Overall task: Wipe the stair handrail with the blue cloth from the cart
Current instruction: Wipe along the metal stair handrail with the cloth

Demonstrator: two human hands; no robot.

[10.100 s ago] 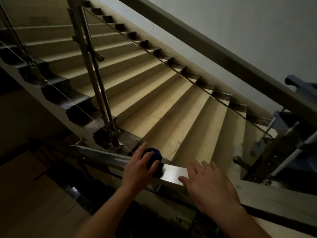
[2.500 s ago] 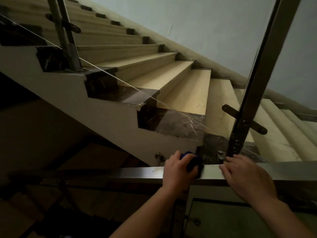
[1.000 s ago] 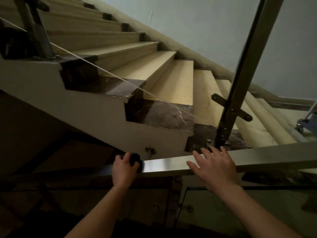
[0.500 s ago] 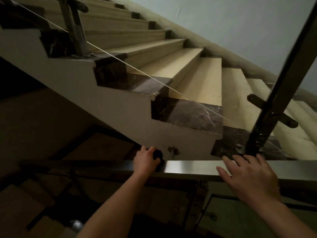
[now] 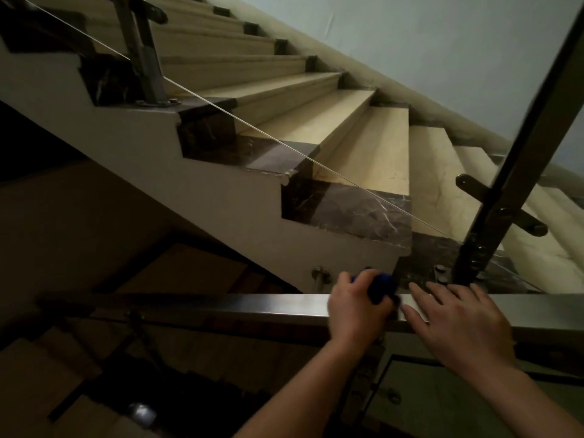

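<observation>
Left hand (image 5: pixel 355 308) tight around bunched blue cloth (image 5: pixel 380 287) on flat metal handrail (image 5: pixel 221 306); right hand (image 5: pixel 458 324) outspread.

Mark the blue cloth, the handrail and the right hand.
blue cloth (image 5: pixel 381 285): head view, the bunched part that shows.
handrail (image 5: pixel 221 306): head view, bare top face.
right hand (image 5: pixel 458 324): head view, back of the hand.

The left hand (image 5: pixel 357 308), blurred, hides most of the blue cloth (image 5: pixel 380 284); the handrail (image 5: pixel 221 303) runs off the right edge.
</observation>
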